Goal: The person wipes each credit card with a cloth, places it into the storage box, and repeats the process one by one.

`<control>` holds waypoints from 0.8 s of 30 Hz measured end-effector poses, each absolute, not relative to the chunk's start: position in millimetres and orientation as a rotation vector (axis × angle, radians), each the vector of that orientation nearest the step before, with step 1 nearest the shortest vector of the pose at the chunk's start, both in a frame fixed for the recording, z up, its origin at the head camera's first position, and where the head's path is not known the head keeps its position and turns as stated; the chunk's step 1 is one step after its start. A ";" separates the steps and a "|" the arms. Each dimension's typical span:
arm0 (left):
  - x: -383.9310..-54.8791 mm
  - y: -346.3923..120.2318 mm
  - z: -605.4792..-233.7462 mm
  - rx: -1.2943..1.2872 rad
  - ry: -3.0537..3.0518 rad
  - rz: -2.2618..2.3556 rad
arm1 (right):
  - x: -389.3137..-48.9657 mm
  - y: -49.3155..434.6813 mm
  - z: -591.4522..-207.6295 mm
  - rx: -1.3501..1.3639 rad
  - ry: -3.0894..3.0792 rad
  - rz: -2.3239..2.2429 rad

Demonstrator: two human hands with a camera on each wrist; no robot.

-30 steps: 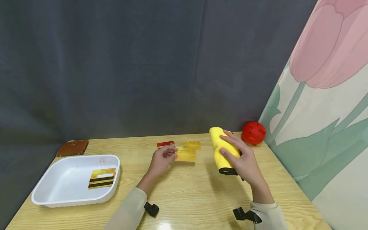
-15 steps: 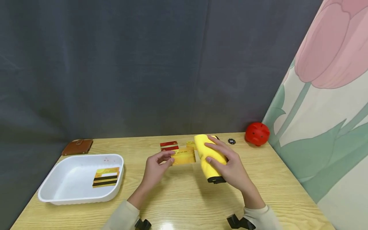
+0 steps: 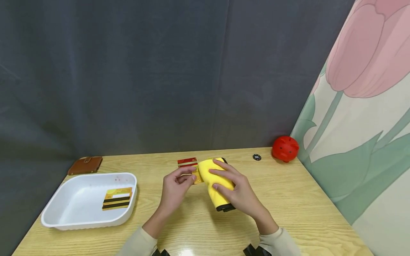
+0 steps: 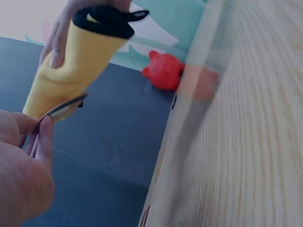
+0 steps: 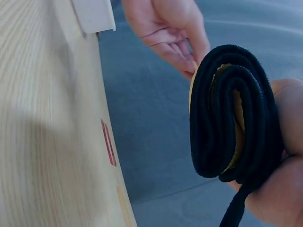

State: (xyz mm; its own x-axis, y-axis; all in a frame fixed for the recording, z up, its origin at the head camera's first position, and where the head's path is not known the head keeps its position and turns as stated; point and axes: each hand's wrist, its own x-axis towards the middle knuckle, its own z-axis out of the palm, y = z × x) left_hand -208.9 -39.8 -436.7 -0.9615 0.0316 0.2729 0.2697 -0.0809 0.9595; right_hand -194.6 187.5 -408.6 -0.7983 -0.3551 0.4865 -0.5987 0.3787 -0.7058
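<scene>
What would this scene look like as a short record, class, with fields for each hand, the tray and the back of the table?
Left hand: pinches a gold card
Right hand: grips a rolled yellow cloth, partly covering the card in the head view
White tray: holds striped yellow cards
Back of table, left to right: wallet, red card, chip, piggy bank

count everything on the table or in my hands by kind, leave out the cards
Cloth: 1, held in your right hand
Tray: 1
Wallet: 1
Chip: 1
Pig: 1
Total: 5
</scene>
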 end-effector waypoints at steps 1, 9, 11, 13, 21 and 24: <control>-207.7 -39.0 -435.2 -0.336 -2.001 -2.172 | -194.7 186.9 -409.2 0.843 -2.387 1.369; -201.7 -35.5 -430.0 -0.355 -1.974 -2.181 | -196.6 188.2 -408.2 0.806 -2.398 1.240; -200.9 -35.4 -429.2 -0.368 -1.977 -2.184 | -198.4 192.0 -407.2 0.777 -2.408 1.213; -200.9 -36.3 -429.1 -0.372 -1.997 -2.177 | -201.3 197.5 -407.1 0.742 -2.427 1.199; -206.2 -49.7 -429.0 -0.331 -2.095 -2.110 | -213.0 232.1 -404.9 0.593 -2.420 1.190; -208.4 -55.1 -426.5 -0.309 -2.114 -2.120 | -213.6 243.5 -400.3 0.545 -2.398 1.209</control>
State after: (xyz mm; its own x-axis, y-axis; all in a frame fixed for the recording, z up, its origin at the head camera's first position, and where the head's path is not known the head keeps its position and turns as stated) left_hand -208.4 -55.1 -426.5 -0.9704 0.0509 0.2362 0.2361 -0.0089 0.9717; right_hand -213.6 243.5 -400.3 -0.8443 -0.1620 0.5108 -0.5070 0.5502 -0.6635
